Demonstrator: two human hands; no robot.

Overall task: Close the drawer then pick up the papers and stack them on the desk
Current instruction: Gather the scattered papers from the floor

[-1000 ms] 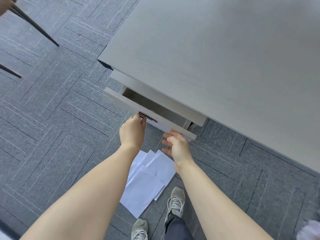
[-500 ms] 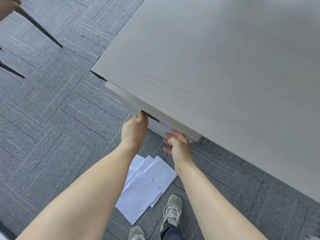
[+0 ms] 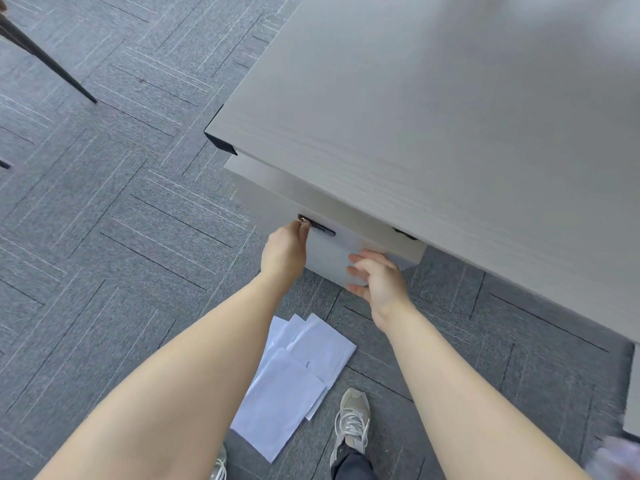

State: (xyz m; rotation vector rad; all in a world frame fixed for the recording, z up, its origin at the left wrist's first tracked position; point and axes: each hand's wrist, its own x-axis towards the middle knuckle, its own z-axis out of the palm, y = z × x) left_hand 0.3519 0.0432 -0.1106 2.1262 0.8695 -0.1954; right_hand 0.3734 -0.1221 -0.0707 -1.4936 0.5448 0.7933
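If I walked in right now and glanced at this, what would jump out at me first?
Probably the two bare arms reaching toward a pale drawer tucked under the big grey desk: the left hand is at the small metal lock near the drawer's top, and the right hand lies flat against its front. Next, the white papers fanned out on the grey carpet between the arms, just beside a sneaker.

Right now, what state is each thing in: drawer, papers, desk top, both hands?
drawer: pushed in under the desk.
papers: loose, overlapping on the carpet.
desk top: no papers on the part in view.
left hand: fingers at the drawer's handle.
right hand: open, flat against the drawer front.
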